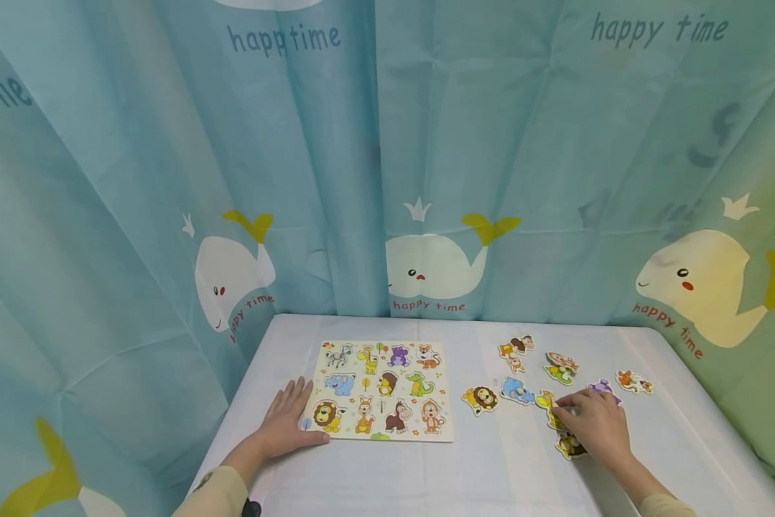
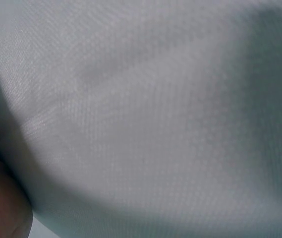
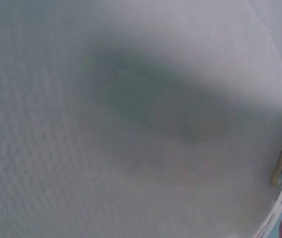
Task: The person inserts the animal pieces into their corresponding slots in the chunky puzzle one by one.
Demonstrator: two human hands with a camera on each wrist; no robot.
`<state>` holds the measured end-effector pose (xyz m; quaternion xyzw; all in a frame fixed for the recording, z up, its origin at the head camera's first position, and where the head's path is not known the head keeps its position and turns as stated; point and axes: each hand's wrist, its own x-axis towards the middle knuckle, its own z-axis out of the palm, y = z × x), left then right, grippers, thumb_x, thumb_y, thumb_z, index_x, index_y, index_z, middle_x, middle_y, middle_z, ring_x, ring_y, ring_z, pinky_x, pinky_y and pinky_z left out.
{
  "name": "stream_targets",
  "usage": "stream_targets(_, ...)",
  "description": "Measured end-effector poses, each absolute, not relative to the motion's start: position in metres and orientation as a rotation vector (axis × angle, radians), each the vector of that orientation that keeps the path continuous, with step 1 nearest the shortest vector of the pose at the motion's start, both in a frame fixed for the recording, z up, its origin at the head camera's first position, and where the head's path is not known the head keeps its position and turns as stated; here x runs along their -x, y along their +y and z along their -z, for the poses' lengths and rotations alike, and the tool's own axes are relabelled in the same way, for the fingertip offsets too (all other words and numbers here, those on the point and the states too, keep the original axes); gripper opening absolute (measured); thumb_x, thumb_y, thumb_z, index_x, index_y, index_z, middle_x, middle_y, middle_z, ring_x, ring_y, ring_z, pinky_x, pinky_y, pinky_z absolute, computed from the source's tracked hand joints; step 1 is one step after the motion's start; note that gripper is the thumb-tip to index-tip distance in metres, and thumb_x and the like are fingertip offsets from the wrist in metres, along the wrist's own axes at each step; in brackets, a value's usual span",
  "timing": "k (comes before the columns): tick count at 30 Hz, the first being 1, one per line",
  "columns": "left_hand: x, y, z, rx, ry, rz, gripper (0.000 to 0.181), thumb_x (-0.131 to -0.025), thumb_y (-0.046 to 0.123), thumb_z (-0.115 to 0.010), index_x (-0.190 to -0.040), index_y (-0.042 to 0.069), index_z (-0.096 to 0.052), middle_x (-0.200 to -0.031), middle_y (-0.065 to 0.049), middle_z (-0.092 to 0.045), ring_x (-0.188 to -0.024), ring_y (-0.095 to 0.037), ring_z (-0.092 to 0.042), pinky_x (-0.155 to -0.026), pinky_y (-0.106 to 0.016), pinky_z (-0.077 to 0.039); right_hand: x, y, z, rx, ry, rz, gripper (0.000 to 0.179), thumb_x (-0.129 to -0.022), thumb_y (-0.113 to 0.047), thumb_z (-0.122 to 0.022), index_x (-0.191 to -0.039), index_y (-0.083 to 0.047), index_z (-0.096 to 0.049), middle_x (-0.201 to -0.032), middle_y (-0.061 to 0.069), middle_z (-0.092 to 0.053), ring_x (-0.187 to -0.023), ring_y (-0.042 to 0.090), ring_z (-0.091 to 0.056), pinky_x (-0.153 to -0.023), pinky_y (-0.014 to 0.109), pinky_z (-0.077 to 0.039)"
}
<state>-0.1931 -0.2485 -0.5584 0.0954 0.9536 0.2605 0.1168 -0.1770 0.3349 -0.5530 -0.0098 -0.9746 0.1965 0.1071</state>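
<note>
A wooden animal puzzle board (image 1: pixel 373 406) lies flat on the table, showing printed animals in rows. My left hand (image 1: pixel 288 420) rests at its left edge with spread fingers, the thumb touching the lower left corner. On the right, my right hand (image 1: pixel 597 424) pinches a giraffe puzzle piece (image 1: pixel 545 399) by its right side. A dark brown and yellow piece (image 1: pixel 569 446) lies just below, partly covered. Beyond the knuckles is a purple piece (image 1: pixel 602 390), partly hidden. The left wrist view shows mostly blurred cloth; a thumb (image 2: pixel 4 198) appears at its corner.
Left of the right hand lie a lion piece (image 1: pixel 480 399) and a blue elephant piece (image 1: pixel 518 390). Farther back are a kangaroo piece (image 1: pixel 511 357), an overlapping monkey and crocodile pair (image 1: pixel 560 368), and a tiger piece (image 1: pixel 634 381). A whale-print curtain (image 1: pixel 452 143) hangs behind the white table (image 1: pixel 387 474).
</note>
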Motion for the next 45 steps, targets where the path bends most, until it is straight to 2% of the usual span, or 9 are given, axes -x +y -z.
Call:
stream_targets(13,0.1928,-0.2473,0.5582,-0.263,2.785,-0.747,0.126,-0.074,0.067,-0.079,-0.161,-0.002,-0.02,-0.168,-0.024,-0.01,-0.155,-0.044,0.0,-0.125,-0.058,0.0,0.1758,0.3355,0.5561,0.067,-2.875,-0.633,0.017,-0.085,-0.026,-0.081,-0.093,-0.011,-0.081,-0.099,0.013,-0.07,-0.097,0.039,-0.054,-0.076,0.058,-0.041)
stream_targets(23,0.1924,-0.2472,0.5599,-0.257,2.785,-0.754,0.126,-0.074,0.066,-0.079,-0.161,-0.002,-0.02,-0.168,-0.024,-0.009,-0.155,-0.044,-0.001,-0.124,-0.059,-0.001,0.1754,0.3336,0.5542,0.111,-2.894,-0.67,0.021,-0.088,-0.027,-0.079,-0.098,-0.009,-0.081,-0.103,0.017,-0.071,-0.102,0.042,-0.054,-0.079,0.062,-0.042)
stream_targets(45,0.1927,-0.2456,0.5556,-0.256,2.788,-0.75,0.126,-0.074,0.067,-0.079,-0.161,-0.002,-0.02,-0.168,-0.024,-0.009,-0.155,-0.044,0.0,-0.124,-0.059,0.0,0.1748,0.3309,0.5573,0.134,-2.87,-0.663,0.02,-0.089,-0.026,-0.078,-0.099,-0.008,-0.081,-0.101,0.017,-0.069,-0.101,0.045,-0.054,-0.077,0.062,-0.04)
